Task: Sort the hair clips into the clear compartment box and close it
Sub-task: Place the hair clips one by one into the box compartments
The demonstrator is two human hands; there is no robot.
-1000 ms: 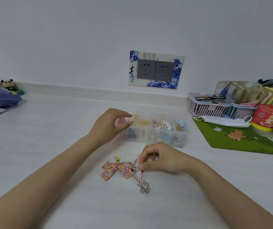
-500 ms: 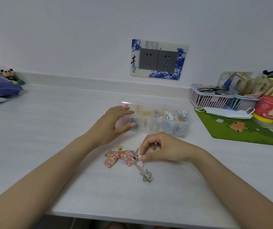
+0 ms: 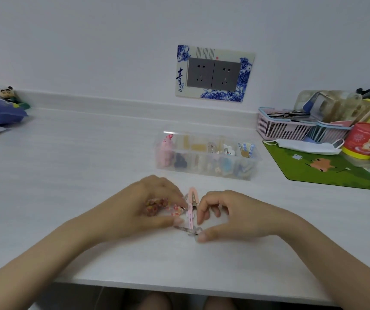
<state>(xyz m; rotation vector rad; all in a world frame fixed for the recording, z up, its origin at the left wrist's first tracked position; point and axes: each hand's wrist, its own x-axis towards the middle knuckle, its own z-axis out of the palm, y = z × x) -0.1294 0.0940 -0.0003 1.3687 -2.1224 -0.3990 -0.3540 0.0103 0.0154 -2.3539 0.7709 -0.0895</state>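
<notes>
Softly, evenly lit in cool diffuse light with only faint shadows on the desk (image 3: 67, 164), mildly blurred overall, bowed toward the edges.

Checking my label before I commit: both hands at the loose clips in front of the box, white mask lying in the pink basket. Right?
One thing is off. The head view shows the mask lying on the green mat, in front of the basket, not in it. The rest is right: left hand and right hand are both at the clips in front of the box.
</notes>
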